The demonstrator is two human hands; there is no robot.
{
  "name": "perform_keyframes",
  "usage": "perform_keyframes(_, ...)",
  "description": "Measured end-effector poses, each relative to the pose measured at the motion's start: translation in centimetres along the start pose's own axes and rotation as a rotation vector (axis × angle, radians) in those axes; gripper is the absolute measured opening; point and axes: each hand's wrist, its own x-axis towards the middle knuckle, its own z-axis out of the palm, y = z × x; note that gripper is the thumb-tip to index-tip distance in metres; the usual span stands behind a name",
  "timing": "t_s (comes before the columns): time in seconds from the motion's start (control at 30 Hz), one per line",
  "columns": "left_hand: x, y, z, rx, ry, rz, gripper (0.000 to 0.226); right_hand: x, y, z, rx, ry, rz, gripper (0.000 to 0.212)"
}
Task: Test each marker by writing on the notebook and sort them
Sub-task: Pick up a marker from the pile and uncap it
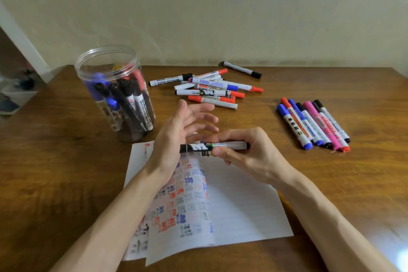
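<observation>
My right hand [247, 152] grips a black-capped white marker [198, 147], held level above the top of the notebook [242, 205]. My left hand [183, 126] hovers beside the marker's black cap end with fingers spread and straight, its palm against the cap. The notebook's pages carry many blue, red and black test marks, and one page curls up in the middle. A loose pile of markers [209, 89] lies beyond my hands. A neat row of markers [313, 125] lies on the right.
A clear plastic jar [114, 93] holding several markers stands at the left on the wooden table [55, 172]. One lone black marker [242, 69] lies near the wall at the back.
</observation>
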Motion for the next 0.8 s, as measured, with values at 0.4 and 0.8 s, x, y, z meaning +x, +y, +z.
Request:
perform_keyframes(0.4, 0.1, 0.0, -0.3, 0.096, -0.043, 0.085, 0.038, 0.1, -0.1, 0.3, -0.051, 0.021, -0.04, 0.021)
perform_keyframes(0.8, 0.7, -0.7, -0.9, 0.266, 0.069, 0.226, 0.043, 0.3, -0.5, -2.8, -0.417, 0.184, 0.092, 0.021)
